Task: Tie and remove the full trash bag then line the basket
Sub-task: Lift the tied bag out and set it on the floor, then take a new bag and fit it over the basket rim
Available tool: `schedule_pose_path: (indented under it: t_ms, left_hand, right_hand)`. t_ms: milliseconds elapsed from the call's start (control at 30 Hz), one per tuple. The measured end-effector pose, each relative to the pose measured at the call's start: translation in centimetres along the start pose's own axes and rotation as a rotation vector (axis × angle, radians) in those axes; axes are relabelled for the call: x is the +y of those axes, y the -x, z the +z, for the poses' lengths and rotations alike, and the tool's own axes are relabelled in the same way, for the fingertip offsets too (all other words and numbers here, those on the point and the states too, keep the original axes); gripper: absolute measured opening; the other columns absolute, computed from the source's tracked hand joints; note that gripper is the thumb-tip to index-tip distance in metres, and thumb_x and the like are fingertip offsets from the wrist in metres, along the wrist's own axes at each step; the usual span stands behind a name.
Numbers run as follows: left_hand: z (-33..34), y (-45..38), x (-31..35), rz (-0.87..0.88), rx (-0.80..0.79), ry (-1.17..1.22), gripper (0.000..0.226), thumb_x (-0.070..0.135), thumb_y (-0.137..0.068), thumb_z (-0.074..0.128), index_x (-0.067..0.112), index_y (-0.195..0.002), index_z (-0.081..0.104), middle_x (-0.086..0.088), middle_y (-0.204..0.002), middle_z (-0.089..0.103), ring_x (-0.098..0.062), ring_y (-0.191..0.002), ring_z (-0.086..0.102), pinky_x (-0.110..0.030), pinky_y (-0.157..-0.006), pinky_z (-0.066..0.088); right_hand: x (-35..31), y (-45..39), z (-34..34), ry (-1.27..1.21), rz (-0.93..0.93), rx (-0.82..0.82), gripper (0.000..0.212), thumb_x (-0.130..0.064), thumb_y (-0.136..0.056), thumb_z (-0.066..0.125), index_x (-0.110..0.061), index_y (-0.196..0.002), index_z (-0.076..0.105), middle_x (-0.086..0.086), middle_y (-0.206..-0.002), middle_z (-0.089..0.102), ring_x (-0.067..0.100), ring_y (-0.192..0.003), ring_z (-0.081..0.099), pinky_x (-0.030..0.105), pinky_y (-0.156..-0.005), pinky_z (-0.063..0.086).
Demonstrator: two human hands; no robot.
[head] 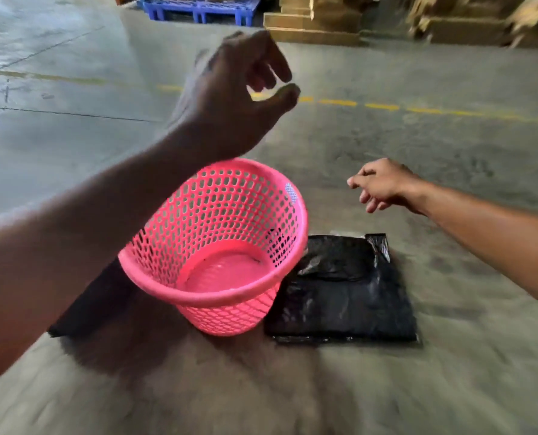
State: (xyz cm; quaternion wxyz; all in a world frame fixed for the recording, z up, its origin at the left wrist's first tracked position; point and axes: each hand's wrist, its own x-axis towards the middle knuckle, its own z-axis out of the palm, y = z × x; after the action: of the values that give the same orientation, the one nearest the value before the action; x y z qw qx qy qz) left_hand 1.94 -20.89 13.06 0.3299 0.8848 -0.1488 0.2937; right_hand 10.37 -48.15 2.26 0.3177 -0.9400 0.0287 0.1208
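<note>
A pink perforated plastic basket [198, 296] stands on the concrete floor with nothing inside it, its mouth tilted toward me. Touching its right side, a flat folded stack of black trash bags [349, 296] lies on the floor. My left hand [236, 98] is raised in the air above and behind the basket, fingers curled loosely and apart, holding nothing. My right hand [383, 185] hovers above the floor beyond the black bags, fingers loosely bent, holding nothing. No full trash bag is in view.
A dark flat object [89, 302] lies on the floor left of the basket, partly hidden by my left forearm. A dashed yellow line [383, 106] crosses the floor. Blue pallets [198, 9] and stacked cardboard [318, 23] stand at the back.
</note>
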Motion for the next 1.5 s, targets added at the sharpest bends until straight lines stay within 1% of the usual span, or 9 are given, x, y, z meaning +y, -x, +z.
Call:
schedule_pose_path:
  t_ms: [133, 233, 300, 400, 500, 600, 833, 1200, 1500]
  left_hand:
    - [9.2, 3.1, 6.8, 0.052, -0.287, 0.162, 0.024, 0.047, -0.077, 0.067, 0.027, -0.089, 0.071, 0.008, -0.083, 0.07, -0.008, -0.075, 0.069, -0.031, -0.072, 0.055]
    - [16.3, 7.8, 6.8, -0.067, -0.499, 0.187, 0.028, 0.05, -0.074, 0.066, 0.027, -0.089, 0.07, 0.007, -0.084, 0.067, -0.015, -0.078, 0.068, -0.033, -0.074, 0.056]
    - [20.5, 11.6, 5.1, -0.196, -0.622, 0.146, 0.033, 0.049, -0.075, 0.065, 0.023, -0.095, 0.069, -0.002, -0.094, 0.069, -0.024, -0.091, 0.069, -0.034, -0.081, 0.054]
    - [24.1, 18.0, 0.8, -0.36, -0.745, 0.045, 0.049, 0.052, -0.075, 0.06, 0.024, -0.115, 0.063, -0.006, -0.118, 0.062, -0.028, -0.114, 0.061, -0.039, -0.099, 0.05]
    - [25.8, 23.2, -3.3, -0.461, -0.839, -0.103, 0.068, 0.055, -0.077, 0.057, 0.028, -0.139, 0.049, -0.004, -0.14, 0.049, -0.028, -0.132, 0.048, -0.042, -0.111, 0.041]
    - [26.1, 26.0, -6.1, -0.523, -0.844, -0.175, 0.076, 0.049, -0.08, 0.06, 0.025, -0.15, 0.039, -0.004, -0.152, 0.039, -0.029, -0.14, 0.042, -0.039, -0.116, 0.035]
    - [27.6, 26.8, -7.7, -0.598, -0.791, -0.295, 0.075, 0.049, -0.081, 0.059, 0.023, -0.148, 0.036, -0.012, -0.156, 0.033, -0.034, -0.144, 0.036, -0.044, -0.118, 0.032]
    - [29.5, 26.6, -9.2, -0.799, -0.7, -0.318, 0.06, 0.032, -0.084, 0.065, 0.021, -0.138, 0.042, -0.015, -0.133, 0.05, -0.039, -0.125, 0.056, -0.047, -0.103, 0.049]
    - [30.4, 27.6, -9.8, -0.997, -0.519, -0.14, 0.083, 0.015, -0.079, 0.072, 0.016, -0.152, 0.033, -0.019, -0.138, 0.054, -0.039, -0.13, 0.052, -0.044, -0.112, 0.041]
  right_hand:
    - [5.2, 0.9, -1.9, 0.002, 0.035, 0.038, 0.017, -0.027, -0.093, 0.061, -0.017, -0.08, 0.064, 0.01, -0.072, 0.069, 0.024, -0.053, 0.066, 0.022, -0.046, 0.044]
    - [10.9, 1.5, 0.0, -0.007, 0.129, 0.088, 0.021, -0.024, -0.092, 0.062, -0.015, -0.073, 0.062, 0.013, -0.068, 0.07, 0.018, -0.043, 0.065, 0.02, -0.037, 0.041]
    - [15.8, 2.2, 2.6, 0.004, 0.216, 0.091, 0.021, -0.027, -0.086, 0.067, -0.015, -0.07, 0.065, 0.018, -0.077, 0.076, 0.025, -0.054, 0.071, 0.025, -0.048, 0.049]
    - [22.3, 3.9, 8.1, 0.15, 0.278, 0.105, 0.018, -0.039, -0.078, 0.072, -0.023, -0.085, 0.069, 0.012, -0.1, 0.076, 0.033, -0.098, 0.071, 0.036, -0.081, 0.053]
    - [26.5, 5.2, 13.1, 0.196, 0.284, 0.074, 0.051, -0.05, -0.076, 0.072, -0.023, -0.118, 0.064, 0.015, -0.114, 0.061, 0.037, -0.113, 0.06, 0.04, -0.096, 0.048]
    - [29.0, 5.5, 16.5, 0.187, 0.302, 0.092, 0.056, -0.041, -0.078, 0.077, -0.017, -0.127, 0.062, 0.018, -0.118, 0.054, 0.038, -0.118, 0.052, 0.04, -0.105, 0.038]
    - [31.0, 5.1, 18.2, 0.192, 0.326, 0.191, 0.054, -0.04, -0.066, 0.083, -0.024, -0.116, 0.067, 0.013, -0.115, 0.055, 0.037, -0.109, 0.055, 0.042, -0.096, 0.045]
    - [31.0, 3.9, 17.3, -0.07, 0.392, 0.409, 0.068, -0.013, -0.059, 0.087, -0.015, -0.119, 0.055, 0.02, -0.109, 0.069, 0.043, -0.102, 0.064, 0.045, -0.086, 0.05]
    - [30.6, 3.2, 14.9, -0.091, 0.448, 0.466, 0.019, -0.021, -0.072, 0.079, -0.016, -0.089, 0.071, 0.011, -0.092, 0.079, 0.038, -0.094, 0.07, 0.038, -0.079, 0.053]
